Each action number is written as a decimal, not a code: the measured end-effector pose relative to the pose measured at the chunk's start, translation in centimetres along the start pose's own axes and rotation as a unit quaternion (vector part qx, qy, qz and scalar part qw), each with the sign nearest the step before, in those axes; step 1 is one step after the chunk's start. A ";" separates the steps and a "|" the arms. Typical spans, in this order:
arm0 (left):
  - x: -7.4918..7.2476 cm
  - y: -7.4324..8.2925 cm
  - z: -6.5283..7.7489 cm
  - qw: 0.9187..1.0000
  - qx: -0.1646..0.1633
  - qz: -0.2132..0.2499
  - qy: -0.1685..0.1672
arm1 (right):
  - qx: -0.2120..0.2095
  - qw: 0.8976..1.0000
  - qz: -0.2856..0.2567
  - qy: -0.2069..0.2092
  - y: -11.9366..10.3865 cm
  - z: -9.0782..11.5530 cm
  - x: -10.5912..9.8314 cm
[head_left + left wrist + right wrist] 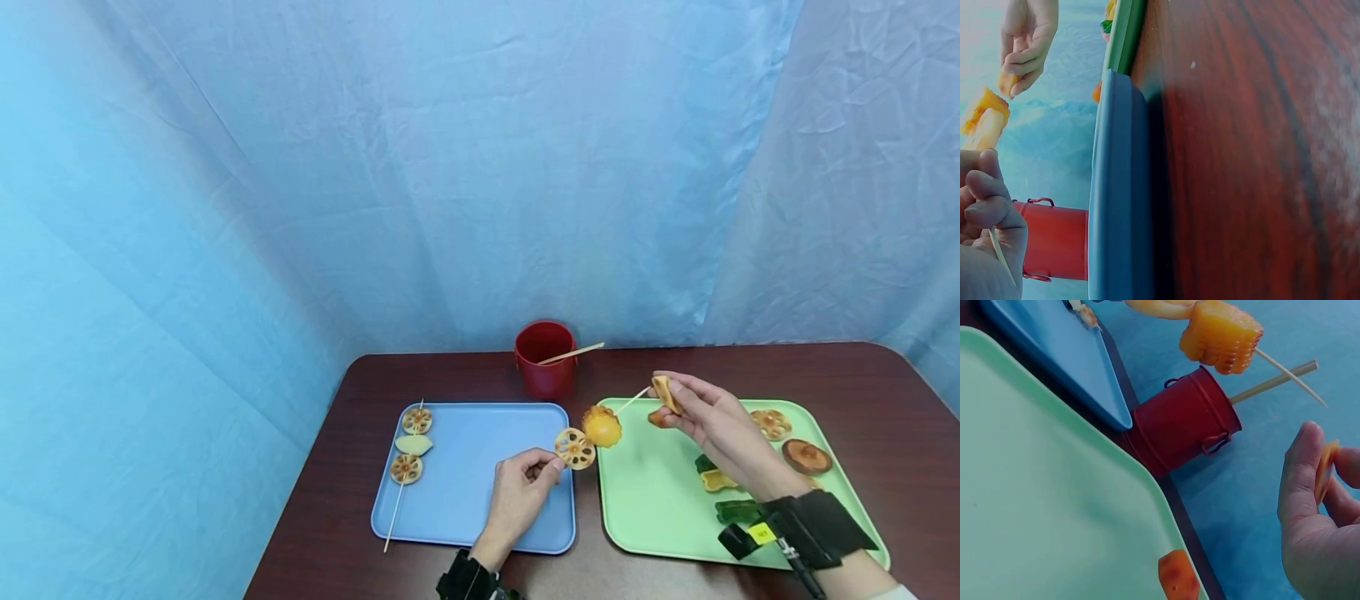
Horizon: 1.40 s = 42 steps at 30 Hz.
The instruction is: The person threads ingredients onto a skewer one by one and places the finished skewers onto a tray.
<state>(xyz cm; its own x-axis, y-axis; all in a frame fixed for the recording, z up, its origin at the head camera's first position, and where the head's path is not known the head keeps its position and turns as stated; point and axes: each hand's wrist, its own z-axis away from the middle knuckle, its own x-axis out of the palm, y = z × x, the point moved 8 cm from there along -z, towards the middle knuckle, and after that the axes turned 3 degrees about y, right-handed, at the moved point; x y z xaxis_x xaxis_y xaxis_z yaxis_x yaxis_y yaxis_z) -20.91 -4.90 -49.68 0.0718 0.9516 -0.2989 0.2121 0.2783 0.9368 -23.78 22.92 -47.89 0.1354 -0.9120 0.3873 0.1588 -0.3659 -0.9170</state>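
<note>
My left hand (522, 493) grips a wooden skewer (1290, 376) by its lower part, above the blue tray's right side. Threaded on it are a lotus root slice (575, 450) and a yellow corn piece (602, 427); the bare tip sticks out beyond the corn. Between thumb and fingers my right hand (716, 425) pinches a thin tan-orange food slice (1325, 472), whose kind I cannot tell. That slice is close to the skewer tip and apart from it in the right wrist view. An orange-brown piece (1179, 575) lies on the green tray below the right hand.
A finished-looking skewer with lotus slices (407, 468) and a pale green piece (414, 445) lies on the blue tray (465, 517). The green tray (645, 517) bears a mushroom-like round (807, 457), another lotus slice (770, 424) and green pieces (738, 511). Behind stands a red bucket (550, 379) holding sticks.
</note>
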 end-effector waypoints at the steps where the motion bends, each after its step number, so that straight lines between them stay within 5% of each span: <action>1: 0.0 0.0 0.0 1.000 0.000 0.000 -0.001 | -0.002 1.000 0.000 0.001 -0.1 0.0 0.1; 22: 0.3 0.3 0.1 1.000 0.009 -0.002 -0.016 | -0.046 0.997 0.056 -0.003 -1.2 -0.1 1.8; 31: 0.6 0.3 0.0 1.000 0.011 0.009 -0.016 | -0.060 0.972 0.220 0.063 -1.3 0.2 2.6; 42: 0.7 0.7 -0.1 1.000 0.015 0.005 -0.003 | -0.072 0.965 0.237 0.086 0.0 0.1 4.1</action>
<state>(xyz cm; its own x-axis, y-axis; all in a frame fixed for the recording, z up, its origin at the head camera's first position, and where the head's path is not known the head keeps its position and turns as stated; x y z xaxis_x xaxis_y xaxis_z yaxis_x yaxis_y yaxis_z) -20.77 -4.00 -49.24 0.0807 0.9534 -0.2906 0.2413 0.2642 0.9338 -23.15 19.18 -46.32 -0.0072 -0.9960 -0.0890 -0.0209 0.0891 -0.9958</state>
